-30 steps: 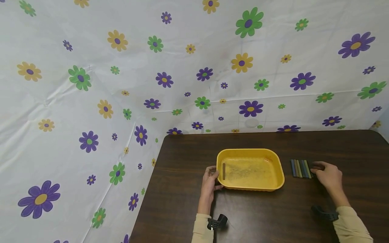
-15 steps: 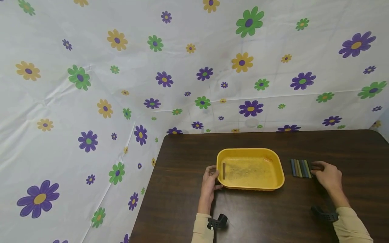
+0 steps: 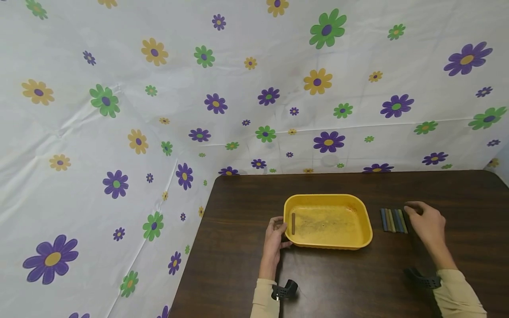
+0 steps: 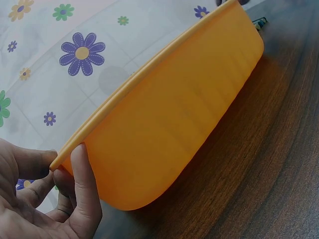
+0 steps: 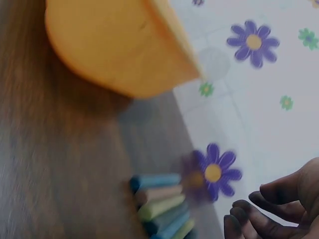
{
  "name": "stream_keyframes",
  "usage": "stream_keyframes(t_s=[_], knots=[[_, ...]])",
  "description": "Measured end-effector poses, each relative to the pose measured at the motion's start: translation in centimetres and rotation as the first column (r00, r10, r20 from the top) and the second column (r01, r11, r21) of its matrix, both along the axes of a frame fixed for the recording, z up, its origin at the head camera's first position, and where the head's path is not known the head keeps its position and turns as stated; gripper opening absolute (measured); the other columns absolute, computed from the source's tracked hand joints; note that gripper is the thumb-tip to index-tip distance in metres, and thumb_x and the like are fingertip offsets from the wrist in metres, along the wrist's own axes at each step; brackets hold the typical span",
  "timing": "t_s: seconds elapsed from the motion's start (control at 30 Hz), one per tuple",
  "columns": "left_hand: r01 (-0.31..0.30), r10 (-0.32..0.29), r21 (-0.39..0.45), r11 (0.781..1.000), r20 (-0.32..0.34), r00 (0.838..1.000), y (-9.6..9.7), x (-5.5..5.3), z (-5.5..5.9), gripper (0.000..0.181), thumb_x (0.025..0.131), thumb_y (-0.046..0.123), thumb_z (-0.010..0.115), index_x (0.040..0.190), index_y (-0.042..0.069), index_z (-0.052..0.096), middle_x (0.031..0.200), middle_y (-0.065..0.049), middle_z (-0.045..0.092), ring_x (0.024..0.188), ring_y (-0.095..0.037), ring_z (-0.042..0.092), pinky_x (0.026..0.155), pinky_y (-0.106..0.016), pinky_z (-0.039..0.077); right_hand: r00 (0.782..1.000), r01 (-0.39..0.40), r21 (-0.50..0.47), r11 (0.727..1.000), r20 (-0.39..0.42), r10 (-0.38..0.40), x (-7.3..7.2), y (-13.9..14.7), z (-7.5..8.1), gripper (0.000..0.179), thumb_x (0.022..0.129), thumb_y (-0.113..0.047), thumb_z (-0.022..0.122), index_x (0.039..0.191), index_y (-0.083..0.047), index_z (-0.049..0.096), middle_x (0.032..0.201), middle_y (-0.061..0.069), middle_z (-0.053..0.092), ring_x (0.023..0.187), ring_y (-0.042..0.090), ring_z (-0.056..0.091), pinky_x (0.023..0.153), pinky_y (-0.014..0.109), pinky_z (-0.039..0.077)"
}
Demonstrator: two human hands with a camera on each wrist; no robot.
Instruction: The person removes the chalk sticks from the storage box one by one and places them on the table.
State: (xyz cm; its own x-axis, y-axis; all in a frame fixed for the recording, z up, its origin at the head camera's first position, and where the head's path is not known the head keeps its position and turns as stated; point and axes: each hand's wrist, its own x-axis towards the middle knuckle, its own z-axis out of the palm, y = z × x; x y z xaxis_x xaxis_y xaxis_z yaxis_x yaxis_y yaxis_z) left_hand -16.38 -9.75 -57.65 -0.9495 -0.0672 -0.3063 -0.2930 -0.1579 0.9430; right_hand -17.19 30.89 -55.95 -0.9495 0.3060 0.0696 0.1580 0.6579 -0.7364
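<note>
The left hand grips the left rim of a yellow plastic tub, thumb over the edge and fingers outside, as the left wrist view also shows. Inside the tub, along its left end, lies one brown chalk-like stick. Right of the tub, several coloured chalk-like sticks in blue, brown and green lie side by side in a row. Just right of that row hovers the right hand, its fingers loosely bent. In the right wrist view its fingertips look dark, and nothing is seen between them.
Everything rests on a dark brown wooden table. A white flower-printed sheet hangs behind it and along its left side. Black camera straps sit at both wrists.
The right hand has risen slightly and shifted a little left and away from the person, over the right end of the stick row. The left hand and tub have stayed put.
</note>
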Motion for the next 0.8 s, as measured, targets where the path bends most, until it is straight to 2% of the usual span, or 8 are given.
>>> stream_keyframes(t_s=[0.1, 0.27, 0.5, 0.67, 0.8], knots=[[0.000, 0.000, -0.001, 1.000, -0.003, 1.000, 0.0, 0.0, 0.0, 0.031, 0.105, 0.016, 0.058, 0.134, 0.004, 0.055, 0.117, -0.019, 0.061, 0.087, -0.024, 0.067, 0.057, -0.028, 0.056, 1.000, -0.001, -0.005, 1.000, -0.014, 0.001, -0.2, -1.0, 1.0, 0.039, 0.108, -0.019, 0.050, 0.127, 0.013, 0.062, 0.117, 0.039, 0.062, 0.089, 0.041, 0.057, 0.066, 0.041, 0.039], [-0.004, 0.004, -0.003, 1.000, -0.001, 1.000, -0.1, 0.0, -0.1, 0.030, 0.105, 0.016, 0.059, 0.133, 0.005, 0.056, 0.117, -0.020, 0.061, 0.087, -0.025, 0.067, 0.057, -0.028, 0.056, 0.999, -0.013, -0.021, 1.000, -0.039, 0.013, -0.3, -3.0, 2.6, 0.039, 0.109, -0.021, 0.051, 0.128, 0.011, 0.063, 0.113, 0.035, 0.065, 0.082, 0.031, 0.054, 0.063, 0.036, 0.039], [0.012, -0.012, -0.010, 1.000, -0.018, 1.000, -0.1, 0.1, 0.1, 0.033, 0.106, 0.016, 0.057, 0.135, 0.001, 0.054, 0.115, -0.021, 0.059, 0.090, -0.027, 0.067, 0.057, -0.028, 0.056, 0.998, -0.054, -0.065, 0.996, -0.044, 0.051, -0.3, -5.3, 3.9, 0.041, 0.110, -0.024, 0.049, 0.130, 0.010, 0.062, 0.122, 0.037, 0.061, 0.095, 0.042, 0.056, 0.071, 0.041, 0.042], [0.012, -0.013, -0.018, 1.000, -0.016, 1.000, -0.1, 0.2, 0.2, 0.034, 0.105, 0.017, 0.058, 0.135, 0.002, 0.054, 0.114, -0.021, 0.059, 0.088, -0.026, 0.066, 0.058, -0.030, 0.057, 0.993, -0.096, -0.070, 0.993, -0.069, 0.091, -0.4, -7.0, 4.3, 0.039, 0.109, -0.023, 0.051, 0.128, 0.008, 0.064, 0.117, 0.034, 0.065, 0.093, 0.041, 0.060, 0.072, 0.043, 0.047], [0.005, -0.006, -0.013, 1.000, -0.013, 1.000, -0.1, 0.3, 0.2, 0.033, 0.105, 0.017, 0.059, 0.134, 0.002, 0.054, 0.113, -0.021, 0.060, 0.087, -0.024, 0.066, 0.058, -0.029, 0.056, 0.989, -0.134, -0.083, 0.987, -0.081, 0.127, -0.5, -8.6, 4.4, 0.036, 0.109, -0.021, 0.052, 0.126, 0.007, 0.066, 0.115, 0.032, 0.067, 0.099, 0.043, 0.063, 0.073, 0.039, 0.052]])
